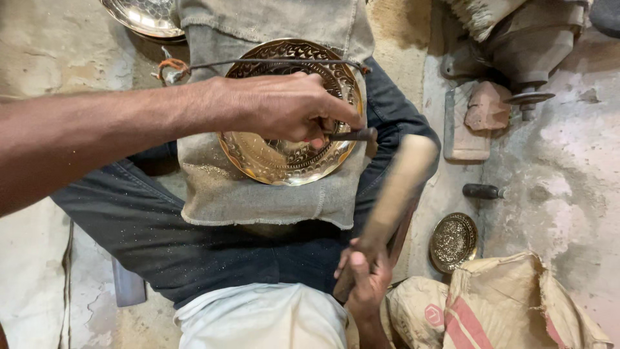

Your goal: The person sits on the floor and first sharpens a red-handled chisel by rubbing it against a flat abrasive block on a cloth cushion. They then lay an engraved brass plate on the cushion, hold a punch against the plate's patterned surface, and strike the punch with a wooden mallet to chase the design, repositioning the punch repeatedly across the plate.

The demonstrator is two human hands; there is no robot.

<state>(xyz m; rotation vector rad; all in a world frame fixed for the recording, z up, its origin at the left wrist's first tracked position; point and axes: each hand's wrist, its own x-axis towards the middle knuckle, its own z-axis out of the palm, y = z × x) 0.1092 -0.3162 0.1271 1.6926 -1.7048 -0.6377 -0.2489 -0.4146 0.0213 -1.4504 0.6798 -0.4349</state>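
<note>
A round engraved brass plate lies on a grey cloth pad across my lap. My left hand reaches over the plate and pinches a thin metal chisel against the plate's right rim. My right hand grips the handle of a wooden mallet, which is blurred and raised just right of the chisel. A cord runs across the plate's top edge.
A second brass plate lies at the top left. A small engraved brass dish sits on the floor at right, beside a dark-handled tool. Sacks fill the lower right. A machine part and bricks stand upper right.
</note>
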